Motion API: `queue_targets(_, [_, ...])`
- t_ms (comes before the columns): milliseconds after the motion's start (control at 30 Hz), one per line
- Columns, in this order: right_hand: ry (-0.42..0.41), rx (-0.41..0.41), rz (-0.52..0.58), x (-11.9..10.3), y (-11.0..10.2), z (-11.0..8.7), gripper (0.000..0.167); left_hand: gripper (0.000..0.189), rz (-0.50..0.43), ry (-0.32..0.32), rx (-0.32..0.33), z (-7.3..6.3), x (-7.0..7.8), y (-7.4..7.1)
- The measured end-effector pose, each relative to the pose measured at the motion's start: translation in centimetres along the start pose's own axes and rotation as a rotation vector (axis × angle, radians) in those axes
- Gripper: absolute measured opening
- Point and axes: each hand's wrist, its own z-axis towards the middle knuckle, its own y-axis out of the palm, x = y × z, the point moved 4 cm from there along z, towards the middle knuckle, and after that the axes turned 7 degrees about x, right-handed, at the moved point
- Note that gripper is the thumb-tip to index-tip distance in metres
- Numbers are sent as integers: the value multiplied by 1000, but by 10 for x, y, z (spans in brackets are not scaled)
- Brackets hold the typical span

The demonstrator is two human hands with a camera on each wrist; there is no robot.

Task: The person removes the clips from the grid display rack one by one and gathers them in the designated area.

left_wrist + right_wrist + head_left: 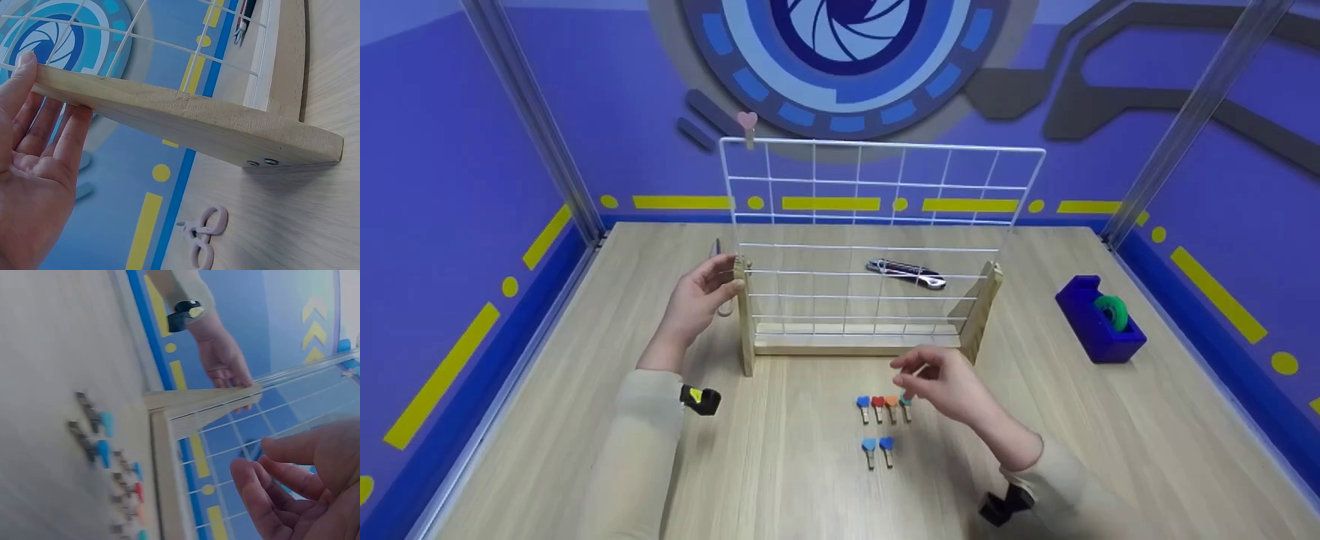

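Note:
My left hand (697,300) grips the upper end of the left wooden side post (745,330) of a stand; the thumb and fingers lie on either side of the post (185,109). The stand holds up a white wire grid (885,142). A pink heart clip (747,120) sits on its top left corner. My right hand (941,379) hovers over the table with loosely curled fingers, nothing visible between them. Under its fingertips lies a row of small heart clips: blue (863,403), red (878,403), orange (892,403) and a partly hidden teal one (906,412). Two blue clips (869,444) lie nearer me.
A blue tape dispenser (1099,330) with a green roll stands at the right. Behind the grid lies a black and silver hand tool (907,272). Scissors with pale handles (221,220) lie left of the stand. Printed walls enclose the table.

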Motion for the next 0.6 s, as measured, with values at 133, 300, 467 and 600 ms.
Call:
queue_targets(133, [-53, 19, -9, -23, -5, 11, 17, 51, 4, 3, -1, 0, 0, 0])
queue_targets(300, [-126, 61, -31, -57, -10, 27, 17, 51, 5, -6, -2, 1, -1, 0])
queue_targets(467, [-214, 88, -17, -92, -13, 43, 18, 52, 9, -11, -2, 1, -2, -1])
queue_targets(600, [-269, 95, 24, -120, -15, 57, 20, 52, 7, -16, 1, 2, -2, -1])
